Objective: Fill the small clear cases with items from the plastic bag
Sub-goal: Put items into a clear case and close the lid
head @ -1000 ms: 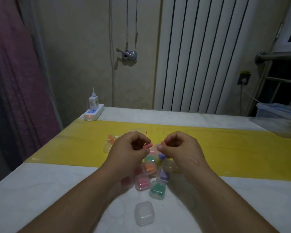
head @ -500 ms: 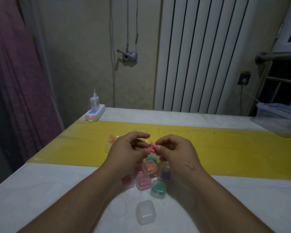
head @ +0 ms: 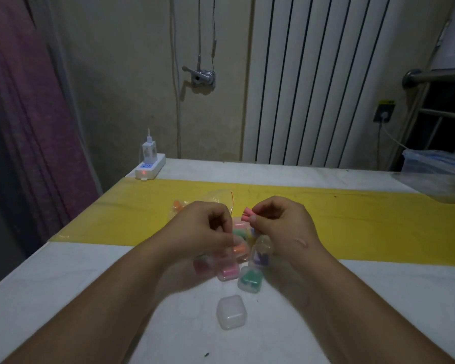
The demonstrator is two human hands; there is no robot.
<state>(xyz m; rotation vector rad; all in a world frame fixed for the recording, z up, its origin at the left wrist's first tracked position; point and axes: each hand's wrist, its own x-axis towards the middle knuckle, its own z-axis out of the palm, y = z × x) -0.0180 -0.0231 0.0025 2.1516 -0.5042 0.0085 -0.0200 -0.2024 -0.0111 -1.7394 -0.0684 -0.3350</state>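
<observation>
The right hand [head: 279,227] pinches a pair of pink foam pieces [head: 248,213] between thumb and fingers [head: 252,219], lifted clear of the cluster below, likely for dropping into a case. The left hand [head: 208,229] has its fingers curled at the mouth of the plastic bag [head: 222,198], seemingly holding it. Filled small clear cases [head: 250,279] crowd the tabletop [head: 63,298] under both hands; one empty case [head: 231,312] waits nearest the person, closed. No readable writing anywhere; a power strip [head: 150,168] sits at the far edge.

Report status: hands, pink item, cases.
Right hand pinches pink item. Left hand curled, contents unclear. Empty clear case nearest, lid closed. Nothing blocking.
</observation>
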